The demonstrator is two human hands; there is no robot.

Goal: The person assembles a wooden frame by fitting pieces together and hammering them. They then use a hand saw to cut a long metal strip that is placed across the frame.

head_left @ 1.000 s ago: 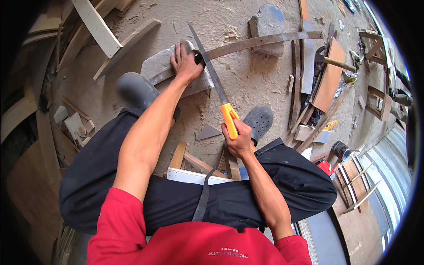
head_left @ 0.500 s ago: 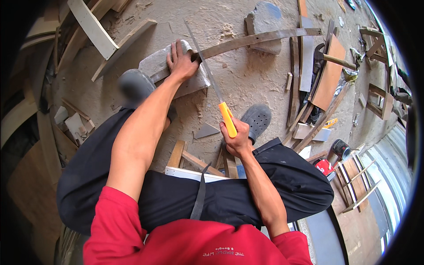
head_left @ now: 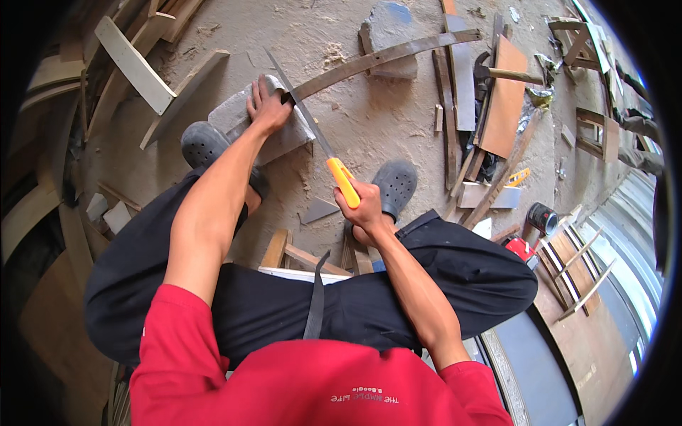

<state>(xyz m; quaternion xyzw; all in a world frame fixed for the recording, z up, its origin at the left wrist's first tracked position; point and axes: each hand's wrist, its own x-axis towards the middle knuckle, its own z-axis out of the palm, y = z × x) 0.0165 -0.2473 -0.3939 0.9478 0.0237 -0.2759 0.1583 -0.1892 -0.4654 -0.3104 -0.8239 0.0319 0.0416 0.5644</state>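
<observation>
My left hand (head_left: 270, 113) presses down on the end of a long, curved wooden strip (head_left: 387, 58), fingers stretched out and apart. Under that end lies a pale block (head_left: 288, 144); the strip's far part rests over a second block (head_left: 393, 32). My right hand (head_left: 364, 204) is closed round the yellow handle of a handsaw (head_left: 342, 182). Its thin blade crosses the strip just right of my left hand and slants up to the left. Whether the teeth have cut into the wood is too small to tell.
My grey clogs (head_left: 395, 186) stand beside the near block. A hammer (head_left: 511, 74) lies over boards to the right, with a dark can (head_left: 542, 219) nearer me. Curved wood pieces (head_left: 135, 64) are heaped at the left. A small wooden frame (head_left: 275, 248) sits between my legs.
The whole view has shifted, so the blocks and strip appear further left. The saw still crosses the strip beside my left hand, and both hands keep their places on the work.
</observation>
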